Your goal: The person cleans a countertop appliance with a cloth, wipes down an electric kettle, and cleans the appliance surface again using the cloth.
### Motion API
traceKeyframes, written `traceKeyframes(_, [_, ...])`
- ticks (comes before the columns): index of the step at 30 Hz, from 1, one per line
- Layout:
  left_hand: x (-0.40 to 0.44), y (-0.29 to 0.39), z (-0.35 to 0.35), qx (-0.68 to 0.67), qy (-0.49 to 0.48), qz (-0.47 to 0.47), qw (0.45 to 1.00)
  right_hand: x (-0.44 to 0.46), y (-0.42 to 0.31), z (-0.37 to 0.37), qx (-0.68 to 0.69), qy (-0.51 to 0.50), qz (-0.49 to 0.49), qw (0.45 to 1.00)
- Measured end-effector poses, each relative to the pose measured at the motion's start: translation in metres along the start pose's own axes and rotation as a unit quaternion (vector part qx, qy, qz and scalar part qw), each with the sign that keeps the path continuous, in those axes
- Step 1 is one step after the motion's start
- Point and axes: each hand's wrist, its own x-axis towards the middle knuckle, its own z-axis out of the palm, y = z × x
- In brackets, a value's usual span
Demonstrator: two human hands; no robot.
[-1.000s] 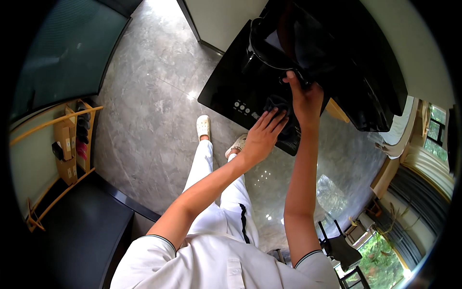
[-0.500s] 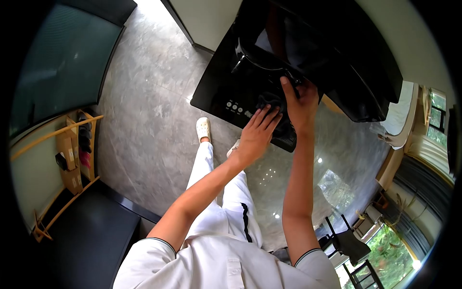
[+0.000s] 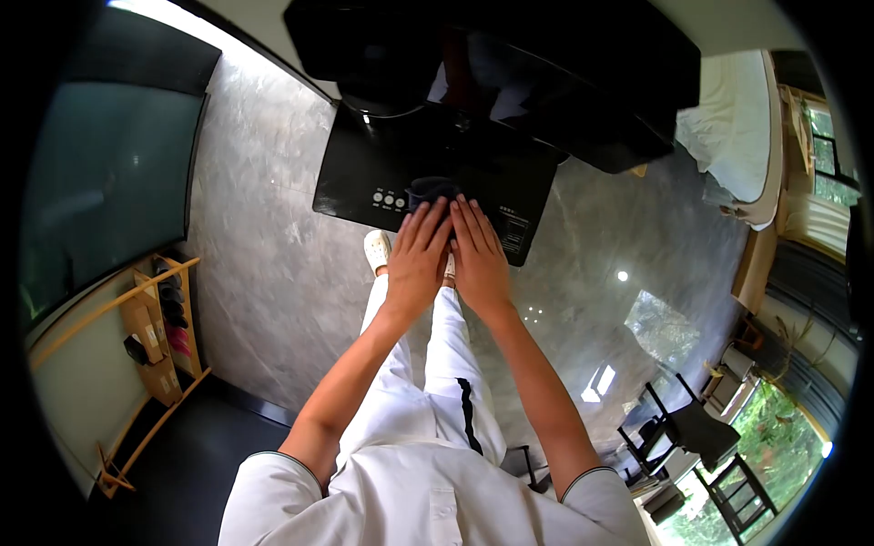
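A bunched dark cloth [image 3: 430,189] lies on the glossy black panel [image 3: 355,164] of a large black appliance [image 3: 583,82], close to a row of round buttons [image 3: 390,199]. My left hand [image 3: 419,264] has its fingertips on the cloth, pressing it to the panel; its thumb is hidden. Beside it, almost touching, my right hand [image 3: 480,264] rests near the panel's front edge. Its fingers are straight, with the tips at the cloth's right side. White printed text [image 3: 514,227] shows to the right of that hand.
Grey floor [image 3: 264,182] surrounds the appliance. On the left stand a dark glass panel [image 3: 118,173] and a wooden rack [image 3: 159,337] with boxes. Black chairs [image 3: 696,428] are at the lower right by a window. A bed-like white surface [image 3: 728,127] lies at the upper right.
My view has turned and the panel now sits squarer ahead. My right hand has come down from the panel's right side to beside my left. The cloth has shifted slightly toward the buttons.
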Motion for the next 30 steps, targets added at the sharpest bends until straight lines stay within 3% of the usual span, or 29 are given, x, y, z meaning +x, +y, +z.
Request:
traceKeyframes(8, [0.032,0.042,0.036,0.053,-0.007,-0.004,0.999,0.015,0.063,-0.016,0.028,0.094,-0.005,0.995])
traceKeyframes(14, [0.059,0.084,0.072,0.038,0.029,0.015,0.999,0.021,0.121,-0.067,0.051,0.081,-0.035,0.995])
traceKeyframes(17, [0.060,0.080,0.064,0.045,0.014,0.004,0.999,0.025,0.117,-0.067,-0.033,0.094,-0.076,0.992])
traceKeyframes(24, [-0.013,0.048,0.005,0.134,-0.011,-0.077,0.988,0.011,0.047,0.006,0.053,0.064,-0.105,0.991])
traceKeyframes(27, [-0.004,0.034,0.003,0.121,0.022,-0.111,0.986,0.042,0.032,0.017,0.062,0.071,-0.123,0.988])
traceKeyframes(30, [0.035,0.027,0.018,0.120,0.052,-0.088,0.987,0.065,0.041,0.009,0.017,0.093,-0.112,0.989])
